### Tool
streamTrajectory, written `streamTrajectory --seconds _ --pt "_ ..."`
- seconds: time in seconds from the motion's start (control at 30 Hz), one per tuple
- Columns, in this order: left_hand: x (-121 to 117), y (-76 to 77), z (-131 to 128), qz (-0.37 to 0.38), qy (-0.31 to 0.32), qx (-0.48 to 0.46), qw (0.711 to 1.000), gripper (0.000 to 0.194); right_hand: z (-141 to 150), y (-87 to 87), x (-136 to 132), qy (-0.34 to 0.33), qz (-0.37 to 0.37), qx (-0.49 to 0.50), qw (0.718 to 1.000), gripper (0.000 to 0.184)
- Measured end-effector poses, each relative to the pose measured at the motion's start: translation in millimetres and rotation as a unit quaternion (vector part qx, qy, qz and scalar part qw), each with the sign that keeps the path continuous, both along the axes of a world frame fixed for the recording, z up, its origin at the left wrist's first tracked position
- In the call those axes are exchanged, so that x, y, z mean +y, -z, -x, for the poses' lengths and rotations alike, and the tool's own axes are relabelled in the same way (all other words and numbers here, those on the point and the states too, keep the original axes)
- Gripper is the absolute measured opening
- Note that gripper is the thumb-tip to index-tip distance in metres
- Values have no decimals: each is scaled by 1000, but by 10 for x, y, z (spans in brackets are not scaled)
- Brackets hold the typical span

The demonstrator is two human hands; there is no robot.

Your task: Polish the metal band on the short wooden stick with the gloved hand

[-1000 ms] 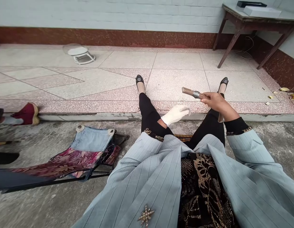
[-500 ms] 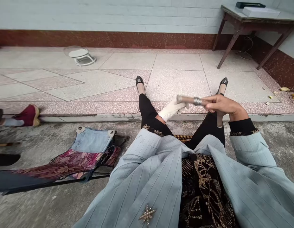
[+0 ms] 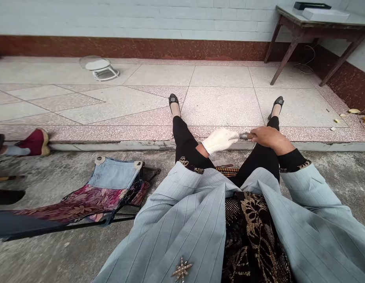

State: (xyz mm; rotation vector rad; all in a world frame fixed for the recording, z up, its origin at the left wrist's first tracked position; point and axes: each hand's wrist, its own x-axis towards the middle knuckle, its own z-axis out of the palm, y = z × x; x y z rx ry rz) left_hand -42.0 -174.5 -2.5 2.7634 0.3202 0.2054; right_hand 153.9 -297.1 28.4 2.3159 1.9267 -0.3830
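Two hands, one stick. Left hand (image 3: 220, 140) wears one white knit glove, comes in from the left, back of hand up, fingers closed on the stick's left end; that end is hidden in the grip. Right hand (image 3: 268, 137) is bare, palm down, wrist angled in from the right, fingers curled over the other end. Exact finger wrap underneath: can't tell.

Stick (image 3: 252, 135): brown, round, roughly level, held between the knees and above the step edge. One band of silver wire (image 3: 244, 136), wound in tight coils, shows in the short gap between the hands.

Under the hands, between the thighs: one woven piece (image 3: 226, 171), yellow and black, partly covered. One small brown piece (image 3: 228, 165) at its far edge, material unclear.

Wearer: two black trouser legs, two black flat shoes (image 3: 173, 99) with a metal ornament on each, heels apart on the speckled tile. Pale blue striped jacket (image 3: 170, 220), one star-shaped brooch (image 3: 181, 269).

Left side: one folding chair (image 3: 111, 175), denim and red floral cloth on a dark frame, on rough concrete. One red shoe (image 3: 35, 142) of another person beyond it. One low white stool (image 3: 101, 68) on the tile.

Far right: one wooden table (image 3: 297, 23), carrying one black tray (image 3: 312, 5) and one white box (image 3: 325, 15).
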Motion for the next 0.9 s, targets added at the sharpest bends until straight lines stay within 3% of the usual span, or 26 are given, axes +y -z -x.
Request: streamTrajectory --seconds 0.07,0.13,0.23,0.3,0.37,0.47,0.57,0.67,0.73,0.8,0.9 --pt "87 -10 12 60 22 -13 998 25 -31 -95 -66 -89 96 124 984 26" --pt "141 18 27 179 31 -37 983 22 -69 -195 -139 -155 131 298 933 35" --pt "99 130 33 385 -15 -74 920 23 -90 -284 -200 -113 -1 473 874 48" --pt "5 202 27 433 -13 -73 898 24 -90 -284 -180 -45 -117 507 853 49" --pt "-96 219 28 420 14 -62 905 24 -107 -242 -121 11 -191 476 858 48" --pt "-181 124 45 318 35 -49 946 27 -160 -143 -24 73 -238 310 918 40" --pt "-157 -27 53 156 45 -44 986 27 -170 -56 16 76 -185 120 972 34" --pt "-47 -125 37 74 36 -27 996 27 -95 -41 -11 7 -62 48 997 31" --pt "48 -123 26 94 32 -30 995 25 -29 -90 -57 -71 23 103 992 29" --pt "131 -50 22 166 17 -56 984 23 18 -173 -114 -149 73 225 960 33" --pt "159 151 20 346 -39 -98 932 20 39 -290 -183 -164 23 389 906 43"
